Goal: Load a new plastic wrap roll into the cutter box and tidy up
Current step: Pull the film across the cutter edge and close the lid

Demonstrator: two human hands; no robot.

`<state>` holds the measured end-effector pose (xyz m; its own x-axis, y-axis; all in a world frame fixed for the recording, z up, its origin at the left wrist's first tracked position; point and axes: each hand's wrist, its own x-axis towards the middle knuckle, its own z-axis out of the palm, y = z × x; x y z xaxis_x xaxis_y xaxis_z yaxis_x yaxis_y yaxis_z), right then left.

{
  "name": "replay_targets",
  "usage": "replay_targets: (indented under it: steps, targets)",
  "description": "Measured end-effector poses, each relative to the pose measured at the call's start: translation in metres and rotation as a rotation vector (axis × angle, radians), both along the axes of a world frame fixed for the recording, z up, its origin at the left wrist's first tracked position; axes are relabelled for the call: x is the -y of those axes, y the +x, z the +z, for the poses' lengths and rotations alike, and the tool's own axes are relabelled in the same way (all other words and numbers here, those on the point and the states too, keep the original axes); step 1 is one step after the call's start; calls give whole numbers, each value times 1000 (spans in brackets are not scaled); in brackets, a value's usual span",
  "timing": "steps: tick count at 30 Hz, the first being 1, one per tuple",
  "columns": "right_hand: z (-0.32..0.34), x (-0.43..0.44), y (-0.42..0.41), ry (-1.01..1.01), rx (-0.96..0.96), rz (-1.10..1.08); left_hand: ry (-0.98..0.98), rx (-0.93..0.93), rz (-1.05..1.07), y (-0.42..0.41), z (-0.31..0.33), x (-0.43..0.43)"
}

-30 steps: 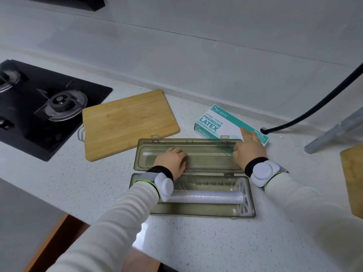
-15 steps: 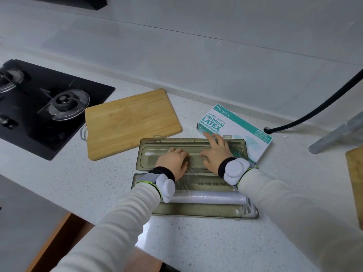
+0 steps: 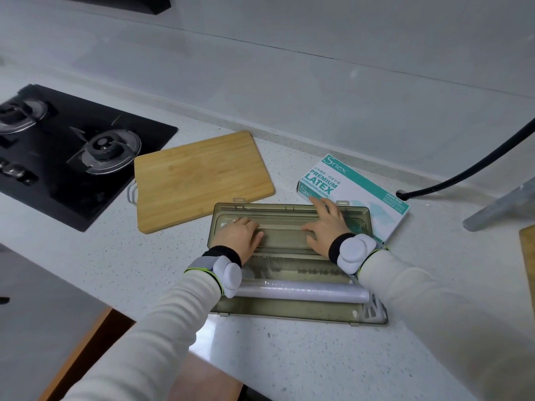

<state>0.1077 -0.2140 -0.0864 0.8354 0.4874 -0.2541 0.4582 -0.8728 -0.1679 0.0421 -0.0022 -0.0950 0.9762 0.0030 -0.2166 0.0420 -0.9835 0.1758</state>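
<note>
One smoke-tinted cutter box (image 3: 289, 314) open on the speckled white surface (image 3: 289, 357), its lid (image 3: 289, 238) folded flat on the far side. One plastic wrap roll (image 3: 304, 292) lying lengthwise in the near tray, its left end hidden behind the left wrist. Two grips, both on the inside of the lid and well apart: left grip (image 3: 240, 235) palm down near the lid's left end, fingers loosely bent, tips pressing the pale strip, nothing clasped; right grip (image 3: 327, 227) spread flat toward the right end, fingers straight, index reaching the far rim just beside one box of latex gloves (image 3: 362, 186). One bamboo cutting board (image 3: 202, 180) at the lid's far left corner, the edge of a second board (image 3: 528, 270) at far right. One black hob (image 3: 72, 192) with two burners. One black hose (image 3: 463, 169) behind the gloves.
</note>
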Motion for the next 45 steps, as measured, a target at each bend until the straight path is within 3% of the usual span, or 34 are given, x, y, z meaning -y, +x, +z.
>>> replay_targets:
  steps: [12, 15, 19, 25, 32, 39, 45]
  targets:
    - [0, -1, 0, -6, 18, 5, 147, 103, 110, -4, 13, -12]
    - [-1, 0, 1, -18, 21, 9, 44, 101, -9, 1, 18, 4]
    - [-3, 0, 2, -21, 40, 13, -99, -68, -240, 6, 22, 33]
    - [2, 2, 3, -25, 22, 36, -106, -122, -266, 12, 23, 43]
    - [25, -14, 25, 201, 9, -55, -166, -158, -291, 10, 24, 38]
    - [31, -30, 53, -10, -192, -6, -151, -198, -295, 12, 23, 36]
    - [31, -31, 56, -107, -223, 50, -29, -184, -250, 16, 20, 53]
